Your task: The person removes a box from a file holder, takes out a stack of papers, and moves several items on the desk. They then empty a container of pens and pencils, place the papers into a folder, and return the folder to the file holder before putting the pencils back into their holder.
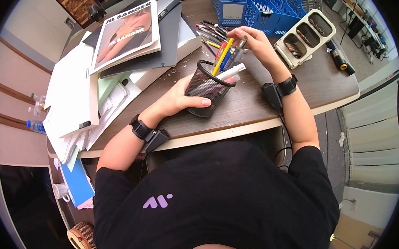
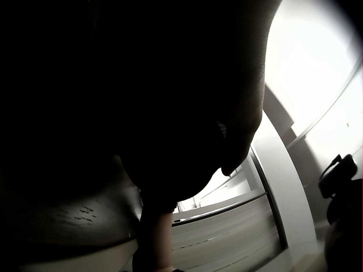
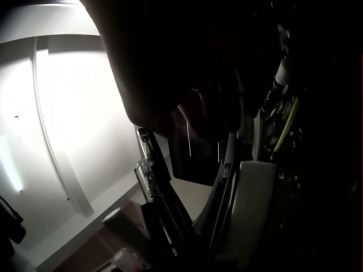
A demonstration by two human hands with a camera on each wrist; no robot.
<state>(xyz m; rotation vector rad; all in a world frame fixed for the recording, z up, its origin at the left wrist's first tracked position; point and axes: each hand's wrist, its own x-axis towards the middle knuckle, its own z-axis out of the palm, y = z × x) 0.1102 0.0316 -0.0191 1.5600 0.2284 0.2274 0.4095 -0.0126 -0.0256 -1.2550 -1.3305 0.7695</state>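
Note:
In the head view, the left hand (image 1: 179, 98) grips a black mesh pen cup (image 1: 209, 89), thumb across its near side. The cup tilts to the right and holds a yellow pencil (image 1: 223, 57), a white marker (image 1: 231, 72) and several other pens. Just above the cup's mouth is the right hand (image 1: 259, 45), fingers bent near the pen tops; whether it pinches a pen cannot be told. Behind it a pile of loose pens (image 1: 210, 32) lies on the desk. Both wrist views are very dark; the right one shows pens (image 3: 164, 209) below the hand.
Magazines (image 1: 127, 33) and stacked papers (image 1: 71, 82) cover the desk's left part. Blue file racks (image 1: 274, 10) stand at the back. A beige organizer (image 1: 305, 38) with small items lies at right, beside a black cylindrical object (image 1: 340, 57). The desk's front edge (image 1: 236, 130) is near the torso.

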